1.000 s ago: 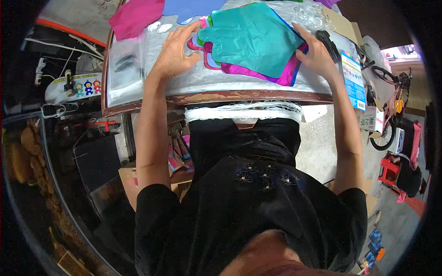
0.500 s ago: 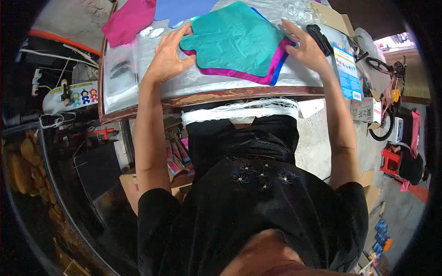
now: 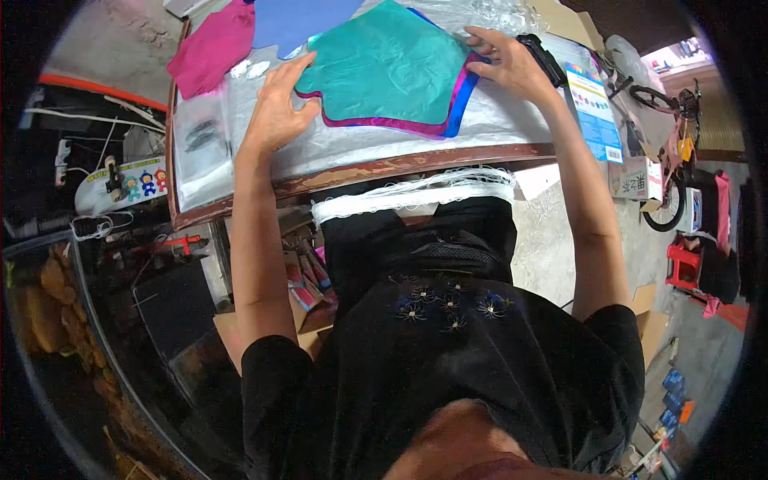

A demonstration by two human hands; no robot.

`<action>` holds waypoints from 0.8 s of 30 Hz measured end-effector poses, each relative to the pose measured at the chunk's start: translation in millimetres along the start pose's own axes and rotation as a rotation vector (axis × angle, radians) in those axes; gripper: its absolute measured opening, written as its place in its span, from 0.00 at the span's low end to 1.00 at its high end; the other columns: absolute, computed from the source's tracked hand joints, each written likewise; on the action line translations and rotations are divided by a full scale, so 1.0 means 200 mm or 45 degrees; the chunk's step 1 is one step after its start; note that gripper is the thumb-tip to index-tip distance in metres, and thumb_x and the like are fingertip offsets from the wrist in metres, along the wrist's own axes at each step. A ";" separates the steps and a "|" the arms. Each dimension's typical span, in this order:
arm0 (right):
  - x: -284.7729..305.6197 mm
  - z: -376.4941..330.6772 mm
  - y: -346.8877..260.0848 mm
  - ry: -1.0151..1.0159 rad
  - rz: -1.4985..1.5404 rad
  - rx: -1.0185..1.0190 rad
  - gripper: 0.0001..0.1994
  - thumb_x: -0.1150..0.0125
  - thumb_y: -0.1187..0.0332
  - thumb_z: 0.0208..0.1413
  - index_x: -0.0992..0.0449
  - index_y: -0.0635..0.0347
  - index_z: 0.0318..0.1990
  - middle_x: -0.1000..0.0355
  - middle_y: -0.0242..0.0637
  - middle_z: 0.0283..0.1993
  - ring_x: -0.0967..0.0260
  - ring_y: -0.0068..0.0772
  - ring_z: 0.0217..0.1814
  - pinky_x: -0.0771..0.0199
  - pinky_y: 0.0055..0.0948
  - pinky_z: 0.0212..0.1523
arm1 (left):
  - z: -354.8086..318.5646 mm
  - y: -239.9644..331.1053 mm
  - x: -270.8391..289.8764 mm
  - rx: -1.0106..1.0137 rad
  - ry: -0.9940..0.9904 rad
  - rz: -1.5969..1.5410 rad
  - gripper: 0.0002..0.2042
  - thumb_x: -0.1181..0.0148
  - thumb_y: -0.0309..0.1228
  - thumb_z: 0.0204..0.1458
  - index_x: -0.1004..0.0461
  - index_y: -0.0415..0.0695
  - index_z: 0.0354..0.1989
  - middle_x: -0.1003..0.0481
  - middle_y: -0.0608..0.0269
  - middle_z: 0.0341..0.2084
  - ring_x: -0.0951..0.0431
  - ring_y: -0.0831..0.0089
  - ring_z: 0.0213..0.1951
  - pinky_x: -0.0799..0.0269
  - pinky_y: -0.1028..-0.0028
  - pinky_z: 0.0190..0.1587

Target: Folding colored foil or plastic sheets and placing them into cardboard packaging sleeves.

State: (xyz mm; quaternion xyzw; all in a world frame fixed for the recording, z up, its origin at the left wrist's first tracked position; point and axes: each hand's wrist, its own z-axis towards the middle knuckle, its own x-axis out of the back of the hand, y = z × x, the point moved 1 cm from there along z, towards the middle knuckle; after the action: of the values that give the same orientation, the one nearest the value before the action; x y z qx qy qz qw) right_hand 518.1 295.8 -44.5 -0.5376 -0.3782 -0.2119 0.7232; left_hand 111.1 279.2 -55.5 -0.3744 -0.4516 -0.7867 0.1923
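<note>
A flat, glossy teal sheet (image 3: 384, 72) with a notched, star-like outline lies on top of a small stack at the table's far side. Below it, edges of a magenta sheet (image 3: 360, 122) and a blue sheet (image 3: 461, 112) show along the near and right sides. My left hand (image 3: 280, 104), fingers spread, rests its fingertips at the stack's left edge. At the right corner is my right hand (image 3: 516, 70), with thumb and fingers apart around that corner. Both hands are open, and neither grips a sheet.
A magenta piece (image 3: 210, 50) and a periwinkle piece (image 3: 300, 22) lie at the far left of the plastic-covered table (image 3: 336, 154). Right of my right hand are a black device (image 3: 542, 60) and a blue-and-white printed package (image 3: 594, 112). A carton (image 3: 637, 178) and a bicycle (image 3: 676, 148) stand farther right.
The lower magenta strip shows narrower under the teal sheet, and more blue shows at the near right corner. Both hands stay at the stack's sides, and the whole view has shifted slightly.
</note>
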 end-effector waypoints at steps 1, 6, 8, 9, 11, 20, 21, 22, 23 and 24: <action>0.02 0.00 0.00 -0.006 -0.015 0.019 0.36 0.36 0.73 0.52 0.38 0.51 0.71 0.30 0.46 0.65 0.31 0.43 0.65 0.30 0.41 0.65 | 0.00 0.00 0.00 0.005 0.003 0.004 0.34 0.39 0.29 0.45 0.33 0.50 0.66 0.29 0.57 0.60 0.33 0.54 0.62 0.39 0.57 0.65; -0.04 0.10 0.00 -0.010 -0.008 0.260 0.34 0.39 0.74 0.53 0.38 0.53 0.71 0.29 0.45 0.63 0.32 0.43 0.66 0.35 0.37 0.68 | 0.01 -0.01 0.01 -0.008 -0.010 -0.003 0.33 0.39 0.29 0.45 0.33 0.49 0.66 0.29 0.58 0.60 0.33 0.54 0.62 0.39 0.59 0.65; -0.02 0.09 0.01 -0.049 0.036 0.194 0.35 0.40 0.75 0.53 0.38 0.53 0.71 0.30 0.45 0.64 0.33 0.44 0.66 0.36 0.37 0.69 | 0.01 -0.01 0.00 -0.063 -0.005 -0.030 0.33 0.39 0.29 0.46 0.32 0.47 0.66 0.29 0.55 0.60 0.31 0.53 0.60 0.37 0.60 0.64; 0.01 0.06 0.01 -0.084 0.077 0.125 0.35 0.40 0.75 0.52 0.38 0.54 0.71 0.30 0.45 0.64 0.33 0.44 0.66 0.37 0.36 0.70 | 0.02 -0.01 -0.01 -0.058 -0.005 -0.028 0.33 0.39 0.29 0.46 0.32 0.47 0.66 0.29 0.55 0.60 0.31 0.53 0.60 0.37 0.60 0.64; 0.02 0.04 -0.02 -0.138 0.137 0.084 0.35 0.40 0.76 0.51 0.38 0.54 0.71 0.31 0.45 0.65 0.33 0.44 0.67 0.39 0.36 0.71 | 0.00 -0.03 0.01 0.014 0.056 -0.120 0.29 0.37 0.31 0.47 0.30 0.43 0.62 0.28 0.50 0.57 0.30 0.52 0.58 0.34 0.60 0.62; 0.01 -0.03 -0.03 -0.065 -0.284 0.282 0.33 0.36 0.75 0.49 0.34 0.56 0.67 0.32 0.44 0.63 0.30 0.43 0.63 0.32 0.36 0.66 | 0.05 -0.07 -0.07 0.079 0.224 0.111 0.25 0.27 0.41 0.46 0.25 0.33 0.44 0.27 0.44 0.46 0.27 0.50 0.52 0.30 0.59 0.56; 0.01 -0.03 -0.03 -0.065 -0.238 0.231 0.33 0.36 0.75 0.48 0.33 0.57 0.66 0.31 0.44 0.62 0.30 0.43 0.62 0.31 0.35 0.65 | 0.05 -0.07 -0.07 0.078 0.225 0.115 0.25 0.27 0.41 0.46 0.25 0.33 0.44 0.27 0.44 0.46 0.27 0.50 0.52 0.30 0.59 0.56; 0.00 -0.03 -0.03 -0.065 -0.192 0.181 0.32 0.35 0.75 0.48 0.32 0.57 0.65 0.31 0.44 0.62 0.29 0.43 0.62 0.30 0.35 0.64 | 0.05 -0.07 -0.07 0.059 0.230 0.150 0.25 0.26 0.41 0.46 0.25 0.32 0.44 0.27 0.44 0.46 0.27 0.50 0.51 0.30 0.59 0.55; 0.00 -0.03 -0.03 -0.063 -0.191 0.184 0.32 0.35 0.75 0.48 0.32 0.57 0.65 0.31 0.44 0.62 0.29 0.43 0.62 0.30 0.35 0.64 | 0.05 -0.08 -0.07 0.041 0.236 0.185 0.25 0.26 0.41 0.45 0.25 0.32 0.43 0.27 0.45 0.46 0.27 0.50 0.51 0.30 0.59 0.55; 0.00 -0.03 -0.03 -0.066 -0.194 0.165 0.32 0.36 0.75 0.48 0.32 0.57 0.65 0.31 0.44 0.61 0.29 0.43 0.61 0.30 0.35 0.64 | 0.05 -0.08 -0.07 0.022 0.241 0.219 0.25 0.26 0.41 0.45 0.25 0.32 0.42 0.27 0.45 0.47 0.26 0.50 0.50 0.30 0.59 0.55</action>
State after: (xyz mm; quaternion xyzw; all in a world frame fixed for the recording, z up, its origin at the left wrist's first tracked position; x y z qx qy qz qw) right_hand 514.9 287.7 -41.4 -0.4647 -0.4496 -0.2275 0.7281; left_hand 115.3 295.3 -72.2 -0.3342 -0.4042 -0.7952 0.3041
